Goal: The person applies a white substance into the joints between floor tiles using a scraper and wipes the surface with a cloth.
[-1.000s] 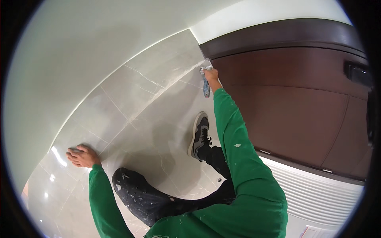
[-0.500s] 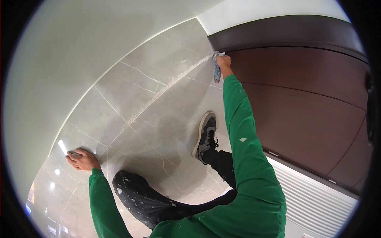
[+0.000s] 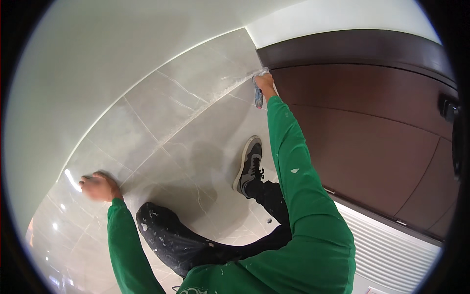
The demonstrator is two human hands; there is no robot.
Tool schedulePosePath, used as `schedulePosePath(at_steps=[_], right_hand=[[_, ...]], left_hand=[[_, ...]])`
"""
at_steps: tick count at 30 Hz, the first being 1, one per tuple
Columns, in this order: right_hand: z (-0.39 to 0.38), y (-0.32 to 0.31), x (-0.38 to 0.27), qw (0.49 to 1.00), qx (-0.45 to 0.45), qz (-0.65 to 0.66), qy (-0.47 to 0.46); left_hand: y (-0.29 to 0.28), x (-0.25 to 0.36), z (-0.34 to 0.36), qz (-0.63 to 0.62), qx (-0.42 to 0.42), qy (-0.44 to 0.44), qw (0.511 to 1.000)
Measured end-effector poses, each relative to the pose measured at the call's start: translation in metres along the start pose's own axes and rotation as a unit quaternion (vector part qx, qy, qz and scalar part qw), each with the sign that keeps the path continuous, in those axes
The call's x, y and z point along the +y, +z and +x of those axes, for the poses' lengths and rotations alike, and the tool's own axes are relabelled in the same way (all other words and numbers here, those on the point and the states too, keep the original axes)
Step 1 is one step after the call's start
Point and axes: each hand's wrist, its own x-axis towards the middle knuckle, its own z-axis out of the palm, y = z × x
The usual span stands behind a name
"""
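Note:
My right hand (image 3: 265, 84) is closed around a scraper (image 3: 258, 98) with a grey-blue, red-tipped handle. Its whitish head is at the far end of a tile seam (image 3: 208, 104), beside the corner of a dark brown door panel (image 3: 352, 93). Fingers cover part of the tool, so its blade shape is hard to make out. Pale crumbly residue lies along that seam. At the left, my left hand (image 3: 100, 188) is against the grey tiles (image 3: 132, 147) near the pale wall. Its fingers are smeared by motion, and whatever may lie under the palm is hidden.
My bent knee (image 3: 161, 230) in paint-spotted black trousers and my shoe (image 3: 250, 164) stand on the tiles. A white ribbed panel (image 3: 382, 245) lies along the door's lower edge. A black handle (image 3: 448, 108) sticks out at the far right. A small dark round thing (image 3: 269, 221) shows between my legs.
My right hand and the scraper have shifted slightly left and nearer. My left hand has moved a little and blurred. The whole view has tilted slightly.

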Motion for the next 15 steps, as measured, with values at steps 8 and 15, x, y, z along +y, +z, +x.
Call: schedulePosePath(at_steps=[8,15], right_hand=[[-0.048,0.021,-0.002,0.991,-0.041,0.125,0.023],[-0.108,0.042,-0.019,0.989,-0.026,0.146,-0.012]], left_hand=[[-0.001,-0.001,-0.001,-0.016,0.010,0.004,1.000],[-0.005,0.001,-0.001,-0.040,0.009,-0.009,0.999]])
